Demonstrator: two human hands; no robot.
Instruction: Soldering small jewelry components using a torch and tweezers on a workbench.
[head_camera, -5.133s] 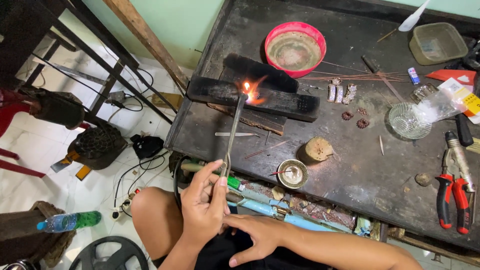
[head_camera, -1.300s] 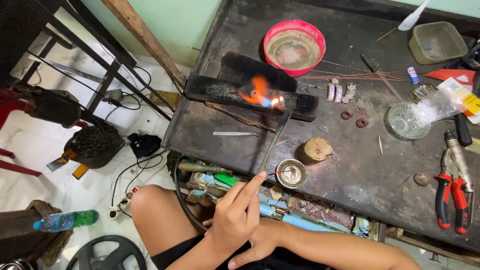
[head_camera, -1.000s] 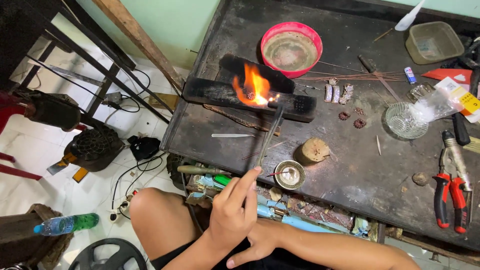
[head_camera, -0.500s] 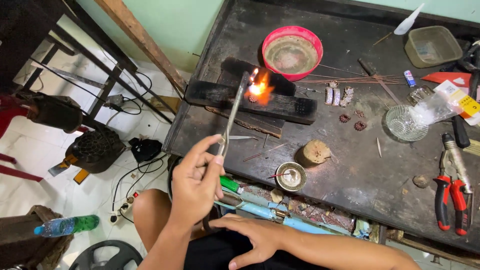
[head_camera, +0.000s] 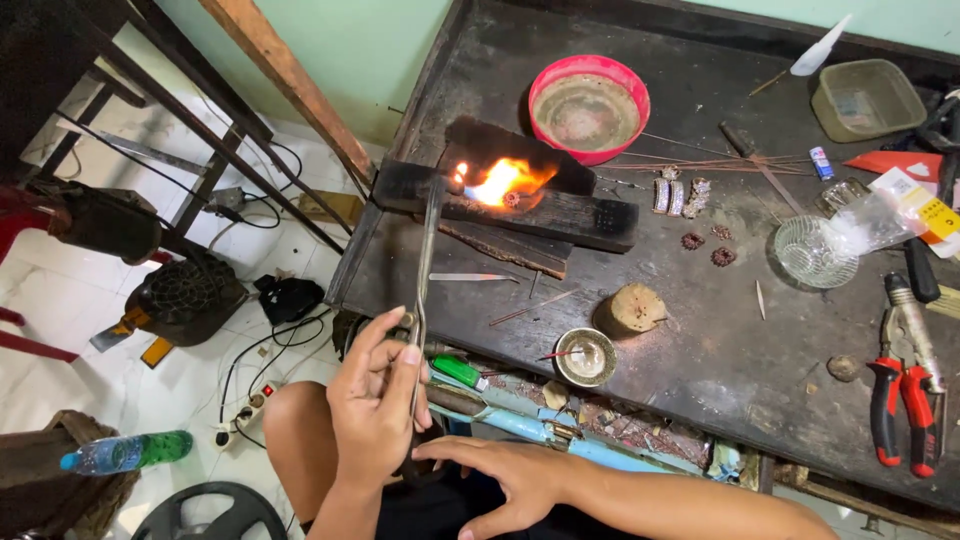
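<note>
In left hand (head_camera: 375, 400): torch (head_camera: 428, 250), lit.

metal torch pipe (head_camera: 428, 240), charred wooden block (head_camera: 540, 212)

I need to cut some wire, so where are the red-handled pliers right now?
In the head view the red-handled pliers lie at the far right of the dark workbench, near its front edge, below the clear glass dish.
</note>
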